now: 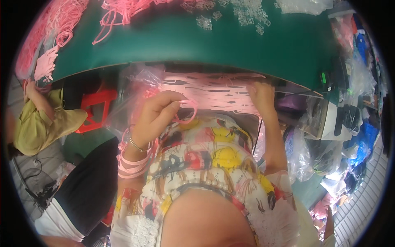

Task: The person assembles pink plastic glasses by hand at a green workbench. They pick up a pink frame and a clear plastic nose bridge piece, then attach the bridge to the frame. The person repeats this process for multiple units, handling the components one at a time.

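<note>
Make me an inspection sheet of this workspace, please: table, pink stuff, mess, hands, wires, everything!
Surface: green tabletop, near edge looks curved.
Job's things: pink straps lie side by side; one pink loop.
Clutter: clear plastic clips and tangled pink cords at the far side.
Hands: left hand pinches the pink loop; right hand is curled over the pink straps' right end.
Cables: thin dark line by the right forearm; cannot tell if it's a cord.
Surroundings: red stool and person in olive, left; plastic bags, right.

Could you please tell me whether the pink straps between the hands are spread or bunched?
Spread: the pink straps lie side by side, reaching the right hand.
</note>
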The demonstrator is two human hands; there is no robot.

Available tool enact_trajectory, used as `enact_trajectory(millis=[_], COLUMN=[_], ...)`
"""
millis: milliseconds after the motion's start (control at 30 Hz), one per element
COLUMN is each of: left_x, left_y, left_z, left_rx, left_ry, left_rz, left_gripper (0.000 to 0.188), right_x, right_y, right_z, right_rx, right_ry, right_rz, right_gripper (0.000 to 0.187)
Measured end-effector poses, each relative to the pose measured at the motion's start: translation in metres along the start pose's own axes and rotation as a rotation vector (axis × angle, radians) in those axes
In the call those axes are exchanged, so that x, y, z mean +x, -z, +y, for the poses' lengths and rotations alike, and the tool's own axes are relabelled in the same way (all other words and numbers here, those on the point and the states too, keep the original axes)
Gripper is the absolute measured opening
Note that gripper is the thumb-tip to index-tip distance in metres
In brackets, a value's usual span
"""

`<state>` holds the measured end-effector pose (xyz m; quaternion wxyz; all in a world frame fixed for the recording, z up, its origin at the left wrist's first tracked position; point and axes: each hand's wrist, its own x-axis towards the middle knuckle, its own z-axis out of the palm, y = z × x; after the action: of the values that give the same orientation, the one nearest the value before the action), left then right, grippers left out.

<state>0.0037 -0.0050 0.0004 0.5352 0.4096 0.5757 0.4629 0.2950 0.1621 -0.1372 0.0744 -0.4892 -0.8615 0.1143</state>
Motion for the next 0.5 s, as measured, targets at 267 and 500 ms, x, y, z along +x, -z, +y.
enact_trajectory(millis=[267,500], left_x=[0.009,0.012], left_y=[-0.016,-0.024], left_z=[-0.005,0.004], left_rx=[0.151,0.366], left_ry=[-0.034,-0.162], left_rz=[-0.077,-0.162], left_gripper=[0.021,0.017], right_x=[0.013,0.029], right_y=[-0.015,-0.009], right_z=[0.009,0.019], right_rx=[-0.069,-0.021], right_ry=[0.032,-0.052], right_rz=[0.230,0.025], right_gripper=[0.033,0.022])
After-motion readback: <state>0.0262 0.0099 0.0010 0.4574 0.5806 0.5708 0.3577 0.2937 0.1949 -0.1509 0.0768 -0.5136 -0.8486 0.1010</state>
